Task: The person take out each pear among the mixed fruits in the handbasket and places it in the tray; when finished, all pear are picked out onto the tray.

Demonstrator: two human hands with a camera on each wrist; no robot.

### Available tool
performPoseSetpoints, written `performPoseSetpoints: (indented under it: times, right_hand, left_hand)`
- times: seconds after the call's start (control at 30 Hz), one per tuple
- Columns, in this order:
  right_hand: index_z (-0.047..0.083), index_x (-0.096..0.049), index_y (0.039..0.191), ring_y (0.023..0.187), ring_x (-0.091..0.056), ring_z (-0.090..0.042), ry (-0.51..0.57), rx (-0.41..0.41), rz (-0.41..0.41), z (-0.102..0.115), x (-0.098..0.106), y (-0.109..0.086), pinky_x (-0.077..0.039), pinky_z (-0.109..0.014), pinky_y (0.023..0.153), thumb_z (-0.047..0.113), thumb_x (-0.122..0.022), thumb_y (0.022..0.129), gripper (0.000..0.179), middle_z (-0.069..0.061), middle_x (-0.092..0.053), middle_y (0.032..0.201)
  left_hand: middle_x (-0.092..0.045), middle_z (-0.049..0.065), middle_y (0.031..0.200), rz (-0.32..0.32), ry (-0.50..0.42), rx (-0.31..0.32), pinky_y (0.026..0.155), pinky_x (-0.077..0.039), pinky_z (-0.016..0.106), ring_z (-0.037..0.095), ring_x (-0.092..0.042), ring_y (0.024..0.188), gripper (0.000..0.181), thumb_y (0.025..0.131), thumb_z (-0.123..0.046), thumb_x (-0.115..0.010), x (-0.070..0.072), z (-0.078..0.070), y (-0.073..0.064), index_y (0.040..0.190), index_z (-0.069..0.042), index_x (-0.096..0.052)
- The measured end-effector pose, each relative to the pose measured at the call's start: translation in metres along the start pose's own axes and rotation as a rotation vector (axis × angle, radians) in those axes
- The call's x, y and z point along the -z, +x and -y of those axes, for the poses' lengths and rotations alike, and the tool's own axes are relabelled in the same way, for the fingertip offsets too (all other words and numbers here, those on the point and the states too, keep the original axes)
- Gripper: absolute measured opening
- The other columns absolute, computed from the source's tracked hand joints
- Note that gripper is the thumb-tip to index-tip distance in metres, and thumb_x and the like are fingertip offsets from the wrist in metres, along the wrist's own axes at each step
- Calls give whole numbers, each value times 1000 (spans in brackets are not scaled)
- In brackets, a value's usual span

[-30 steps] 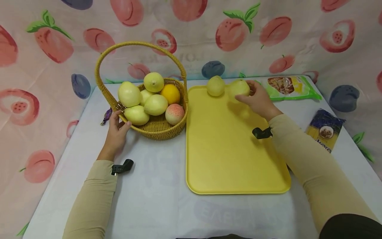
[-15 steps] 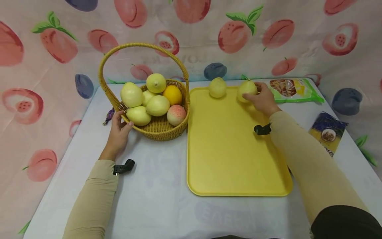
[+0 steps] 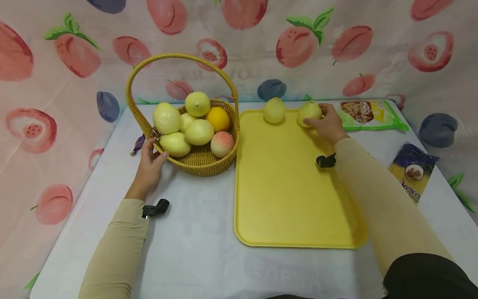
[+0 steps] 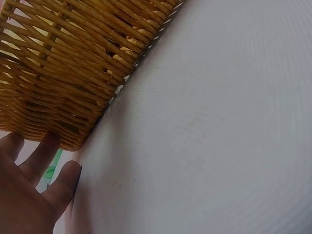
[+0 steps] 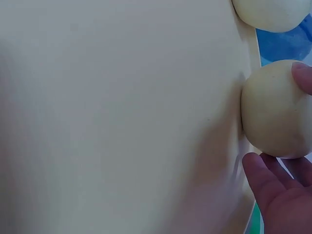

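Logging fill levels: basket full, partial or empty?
Partly filled: pale fruits, an orange and a peach sit inside the basket; the head view shows bare woven floor near its front.

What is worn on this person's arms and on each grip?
Plain beige sleeves reach both wrists, each bearing a small black device. The left grip and right grip wear no gloves. A black piece overlaps the right sleeve's upper end.
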State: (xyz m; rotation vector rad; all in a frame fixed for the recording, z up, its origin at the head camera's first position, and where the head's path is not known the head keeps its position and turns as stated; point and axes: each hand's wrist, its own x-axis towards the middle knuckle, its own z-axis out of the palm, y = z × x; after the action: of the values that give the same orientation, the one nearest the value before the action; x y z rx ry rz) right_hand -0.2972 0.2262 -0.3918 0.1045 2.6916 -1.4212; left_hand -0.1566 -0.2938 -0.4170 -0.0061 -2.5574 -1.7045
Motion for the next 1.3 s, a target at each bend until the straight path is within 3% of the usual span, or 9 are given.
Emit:
performPoseSetpoints:
  times: [1.3]
  right_hand:
    - [5, -15, 159, 135, -38, -44, -51, -5, -60, 2, -8, 12, -36, -56, 107, 37, -66, 95, 87, -24, -29, 157]
  left_hand:
    - [-2, 15, 166, -13, -46, -1, 114, -25, 54, 42, -28, 141, 64, 105, -16, -46, -4, -4, -4, 156, -5, -8]
